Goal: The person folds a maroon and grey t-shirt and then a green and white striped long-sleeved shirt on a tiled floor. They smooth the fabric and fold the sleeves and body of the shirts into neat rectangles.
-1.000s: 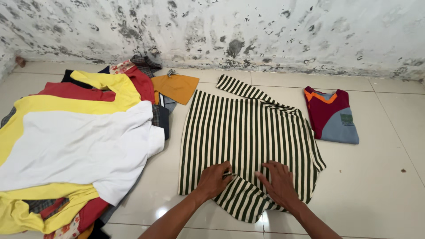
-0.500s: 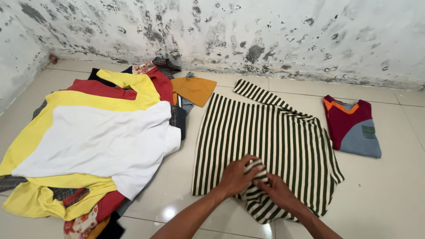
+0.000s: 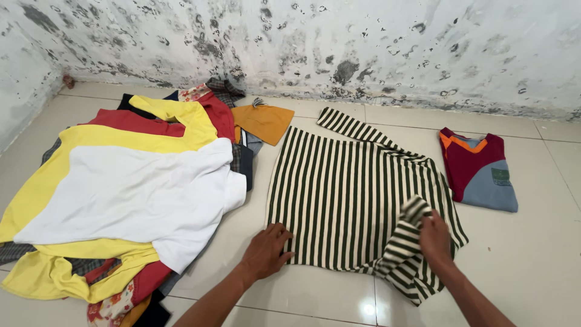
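Note:
A striped dark green and cream long-sleeved shirt [image 3: 345, 181] lies spread on the tiled floor. My left hand [image 3: 266, 251] rests flat on the shirt's near left corner, fingers apart. My right hand [image 3: 434, 239] grips a bunched fold of the striped fabric near the shirt's right side, lifted and turned over the body. One sleeve stretches away toward the wall.
A pile of clothes [image 3: 121, 181] with a yellow and white shirt on top lies to the left. An orange cloth [image 3: 264, 121] sits behind it. A folded maroon and blue-grey shirt [image 3: 481, 172] lies at the right. A stained wall [image 3: 339, 48] runs along the back.
My hands were together at the shirt's near edge. They have since parted: the left slid to the left corner, the right carried a fold of fabric to the right.

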